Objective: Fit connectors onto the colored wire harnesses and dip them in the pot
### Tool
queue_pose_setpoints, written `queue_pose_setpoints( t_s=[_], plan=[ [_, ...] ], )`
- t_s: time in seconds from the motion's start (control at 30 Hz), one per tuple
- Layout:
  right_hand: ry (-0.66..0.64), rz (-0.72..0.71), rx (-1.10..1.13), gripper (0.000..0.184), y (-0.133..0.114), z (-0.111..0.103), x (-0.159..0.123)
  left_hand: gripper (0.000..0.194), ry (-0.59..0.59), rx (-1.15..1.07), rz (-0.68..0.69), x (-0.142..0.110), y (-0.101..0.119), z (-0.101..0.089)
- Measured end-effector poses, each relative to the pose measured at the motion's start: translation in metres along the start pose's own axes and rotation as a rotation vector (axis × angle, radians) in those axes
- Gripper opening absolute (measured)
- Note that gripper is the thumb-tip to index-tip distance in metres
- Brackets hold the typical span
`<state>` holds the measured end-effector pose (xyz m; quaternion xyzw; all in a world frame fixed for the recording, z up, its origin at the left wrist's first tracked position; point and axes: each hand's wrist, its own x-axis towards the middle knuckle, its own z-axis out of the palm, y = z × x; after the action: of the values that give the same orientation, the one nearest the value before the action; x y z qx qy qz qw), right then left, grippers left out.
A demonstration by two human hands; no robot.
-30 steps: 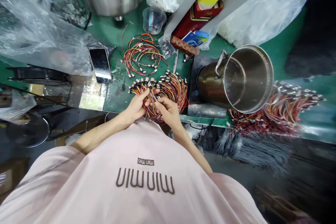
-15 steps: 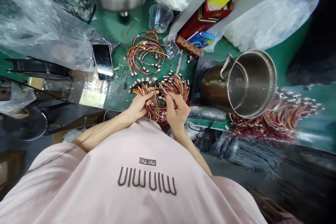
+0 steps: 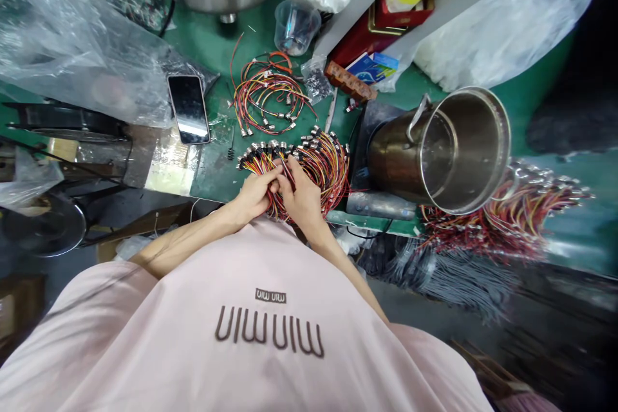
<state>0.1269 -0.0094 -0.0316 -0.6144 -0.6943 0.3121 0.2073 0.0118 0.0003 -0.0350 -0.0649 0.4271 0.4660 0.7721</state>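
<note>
Wire harnesses (image 3: 316,167) with red, yellow and black leads and small metal-ended connectors are held in a loose bunch on the green workbench (image 3: 212,45), just left of the steel pot (image 3: 437,151), which is used here as the reference. Directly above the bunch's near edge, the bunch is gripped by both hands, and the forearms are seen coming from a pink T-shirt (image 3: 270,335) with dark lettering, nearest to the camera. The left fingers (image 3: 268,183) are closed around the leads on the side farther from the pot. The right hand (image 3: 302,193) is placed closer to the pot, and its fingertips (image 3: 286,170) are pinched together on the wires, touching the left hand (image 3: 253,196). Farther left of the pot, a smartphone (image 3: 188,109) is laid on the workbench, and a smaller group of loose wire harnesses (image 3: 268,100) is spread beyond the hands. Behind the pot, a clear plastic cup (image 3: 295,27), a brown connector strip (image 3: 350,80) and a red box (image 3: 381,32) are seen. On the right side of the pot, a large heap of finished harnesses (image 3: 502,219) is lying, and grey wires (image 3: 458,280) are hanging below it
</note>
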Motion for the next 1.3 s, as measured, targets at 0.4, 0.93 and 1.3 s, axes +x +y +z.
queue_pose_setpoints(
  t_s=[0.4, 0.93, 1.3],
  plan=[
    [0.082, 0.301, 0.725, 0.023, 0.008, -0.009, 0.015, 0.015, -0.077, 0.054, -0.059, -0.001, -0.004, -0.003],
    [-0.328, 0.23, 0.659, 0.027, 0.004, -0.016, 0.018, 0.03, -0.065, 0.14, -0.126, -0.004, -0.008, -0.004],
    [-0.18, 0.443, 0.987, 0.015, 0.015, -0.031, 0.031, 0.02, -0.067, 0.102, -0.15, -0.009, -0.001, -0.001]
  ],
)
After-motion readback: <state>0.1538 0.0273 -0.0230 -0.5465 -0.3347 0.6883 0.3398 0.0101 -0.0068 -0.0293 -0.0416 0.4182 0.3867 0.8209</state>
